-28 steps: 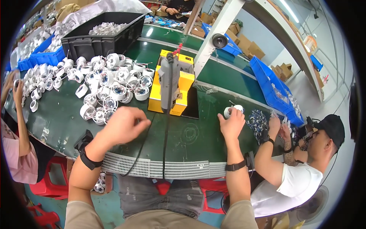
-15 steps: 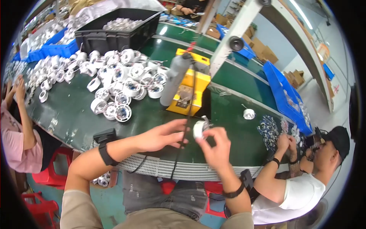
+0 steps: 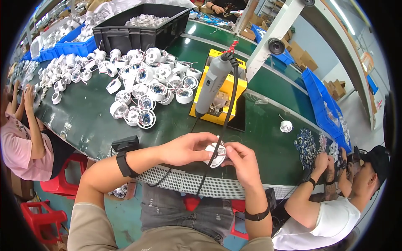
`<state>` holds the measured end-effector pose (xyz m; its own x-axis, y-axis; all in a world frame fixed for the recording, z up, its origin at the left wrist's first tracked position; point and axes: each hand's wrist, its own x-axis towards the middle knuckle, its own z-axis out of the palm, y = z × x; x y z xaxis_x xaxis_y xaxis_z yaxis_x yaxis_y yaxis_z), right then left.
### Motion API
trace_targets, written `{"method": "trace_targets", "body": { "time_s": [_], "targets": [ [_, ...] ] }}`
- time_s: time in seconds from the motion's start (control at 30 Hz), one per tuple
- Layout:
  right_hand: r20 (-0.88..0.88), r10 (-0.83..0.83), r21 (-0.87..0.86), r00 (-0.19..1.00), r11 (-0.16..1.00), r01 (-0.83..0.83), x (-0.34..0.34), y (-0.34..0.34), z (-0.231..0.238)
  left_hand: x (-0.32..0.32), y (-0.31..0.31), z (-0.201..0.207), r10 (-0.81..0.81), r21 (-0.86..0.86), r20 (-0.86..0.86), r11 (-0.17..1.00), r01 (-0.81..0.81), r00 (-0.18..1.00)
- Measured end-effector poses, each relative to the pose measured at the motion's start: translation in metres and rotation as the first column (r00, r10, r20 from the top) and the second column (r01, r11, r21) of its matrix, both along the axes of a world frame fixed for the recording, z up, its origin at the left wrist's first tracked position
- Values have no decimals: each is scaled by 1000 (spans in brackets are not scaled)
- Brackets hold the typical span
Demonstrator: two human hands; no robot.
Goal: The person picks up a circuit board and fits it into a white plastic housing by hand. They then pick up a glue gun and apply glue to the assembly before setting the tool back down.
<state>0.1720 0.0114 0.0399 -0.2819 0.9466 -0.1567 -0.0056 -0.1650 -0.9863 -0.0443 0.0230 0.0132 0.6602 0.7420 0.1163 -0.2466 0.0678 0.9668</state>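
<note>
Close to the table's front edge, a small white round housing (image 3: 218, 160) with thin wires is held between my two hands. My left hand (image 3: 190, 148) grips its left side with thumb and fingers. On the other side, the thumb and fingers of my right hand (image 3: 243, 162) pinch the rim near the wires. A black cord crosses in front of the housing and hides part of it. Just beyond my hands, a grey electric screwdriver (image 3: 212, 85) hangs upright by its cable, in front of a yellow machine (image 3: 236, 98).
A heap of similar white housings (image 3: 144, 79) spreads over the green table (image 3: 90, 111) at left. Behind it stands a black bin (image 3: 125, 39). One housing (image 3: 286, 126) lies apart at right, near a long blue tray (image 3: 320, 102). Co-workers sit at both sides.
My left hand has come right and closed on the housing, which only my right hand held before. The housing has moved slightly down, and the view has shifted a little.
</note>
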Motion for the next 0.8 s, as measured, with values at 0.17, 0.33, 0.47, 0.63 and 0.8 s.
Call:
{"method": "trace_targets", "body": {
  "time_s": [0.17,0.33,0.47,0.63,0.8],
  "targets": [
    [130,16,64,991,998,-25,8,-7,-7,-2,0,5,54,-95,-46,994,-58,997],
    [28,-40,286,999,958,30,2,-12,-13,0,1,7,93,-337,-36,936,-100,995],
    [317,-168,543,933,839,-33,-10,-15,-7,-1,4,-1,71,-462,75,886,-29,995],
    [364,-318,654,875,757,3,-22,-13,-11,2,3,4,82,-448,55,893,-49,995],
    [252,-259,517,933,851,97,-33,-20,-11,4,2,0,59,-451,80,892,-16,995]
  ]
}}
